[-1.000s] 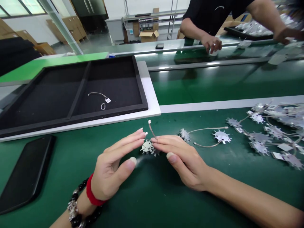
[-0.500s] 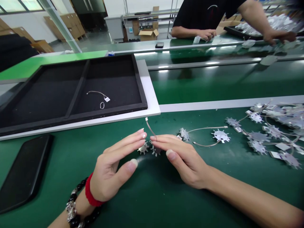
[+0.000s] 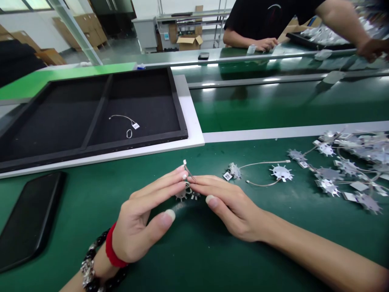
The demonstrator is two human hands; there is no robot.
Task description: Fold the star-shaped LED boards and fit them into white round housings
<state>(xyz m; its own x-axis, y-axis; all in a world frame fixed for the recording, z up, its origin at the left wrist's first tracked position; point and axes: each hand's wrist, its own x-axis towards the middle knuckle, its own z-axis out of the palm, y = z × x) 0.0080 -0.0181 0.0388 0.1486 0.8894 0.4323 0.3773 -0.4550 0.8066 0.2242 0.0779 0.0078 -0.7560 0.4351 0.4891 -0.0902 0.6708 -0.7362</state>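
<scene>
My left hand (image 3: 146,217) reaches in from the lower left with fingers stretched out and the thumb apart. Opposite it, my right hand (image 3: 232,207) lies with fingers extended, its tips almost meeting the left ones. Just under the fingertips are two small silver toothed metal discs, the left disc (image 3: 181,195) and the right disc (image 3: 195,196), close together and partly covered. A thin cable (image 3: 189,172) with a white connector sticks up between the fingertips. Neither hand grips anything that I can see. Right of them lie two more wired discs, one greyish disc (image 3: 235,170) and one bright disc (image 3: 282,173).
A heap of wired metal discs (image 3: 346,166) lies at the right. A black phone (image 3: 28,219) rests at the left. Behind it stands a black divided tray (image 3: 136,140) with a loose cable (image 3: 121,117) inside. Across the bench, a person (image 3: 261,24) works near a tray of white parts (image 3: 326,34).
My right hand has shifted slightly left, and the right disc now sits closer to the left one. The upright cable's connector has dropped left and lower. The other person's arm reaches farther right.
</scene>
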